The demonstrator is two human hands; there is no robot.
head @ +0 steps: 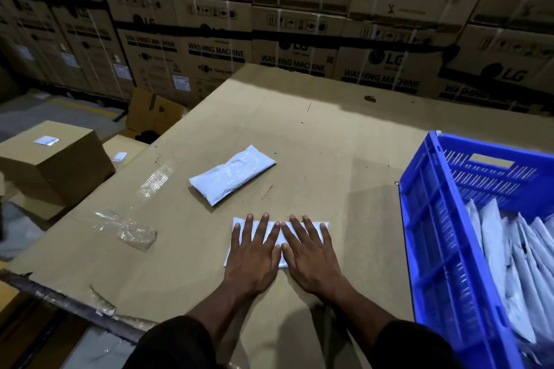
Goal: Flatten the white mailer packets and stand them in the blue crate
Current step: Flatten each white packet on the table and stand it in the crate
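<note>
Hands lie side by side, palms down, on a white mailer packet (277,241) that rests flat on the cardboard-covered table (329,144) close in front of the person. The left hand (254,257) covers the packet's left half and the right hand (310,257) its right half; the fingers of both are straight and spread, pressing on the packet rather than curling round it, and the two index fingers touch near the middle of it. Only the packet's far edge, its left corner and a strip between the hands show white around the fingers. Beyond the left hand and a little to its left, apart from the pressed packet, a second white packet (232,174) lies at an angle on the table, puffy and wrinkled. To the right of the right hand, well clear of it, stands the blue crate (434,249), with several white packets (509,257) already standing on edge inside and leaning against one another. Left of the left hand, a crumpled piece of clear plastic film (132,229) lies on the table, and farther left, off the table's edge, sits a brown carton (57,165) with a small white label. Dark sleeves (180,341) cover both forearms near the bottom edge. Stacked washing machine cartons (269,24) form a wall beyond the table.
</note>
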